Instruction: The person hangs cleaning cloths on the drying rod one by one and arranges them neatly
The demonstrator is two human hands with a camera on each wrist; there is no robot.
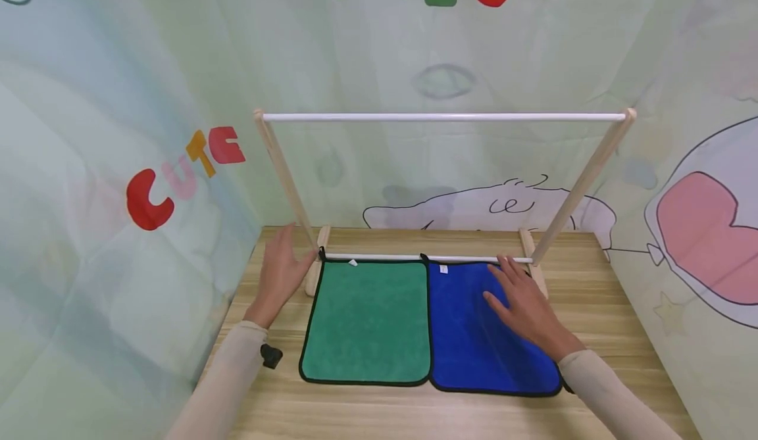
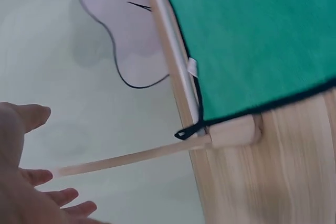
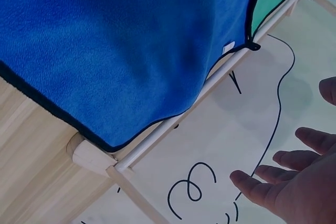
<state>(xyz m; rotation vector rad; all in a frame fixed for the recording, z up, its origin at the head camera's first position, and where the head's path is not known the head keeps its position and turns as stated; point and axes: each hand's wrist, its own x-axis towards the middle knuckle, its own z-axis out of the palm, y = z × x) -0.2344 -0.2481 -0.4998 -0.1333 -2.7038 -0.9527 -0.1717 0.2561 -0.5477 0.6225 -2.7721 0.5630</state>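
A green towel (image 1: 370,321) with black edging lies flat on the table, its top edge along the rack's lower white bar (image 1: 385,256). Beside it, to the right, lies a blue towel (image 1: 462,341), also black-edged, with a small white label. My left hand (image 1: 281,272) is by the rack's left post, fingers spread and holding nothing. In the left wrist view a black hanging loop (image 2: 185,132) shows at the green towel's corner, apart from that hand. My right hand (image 1: 527,305) overlaps the blue towel's upper right part in the head view, fingers extended, nothing in its grasp.
A wooden rack with a white upper bar (image 1: 438,117) stands at the table's back, its posts leaning outward. The wood-grain table (image 1: 272,400) meets printed cloth walls (image 1: 331,52) at the back and both sides.
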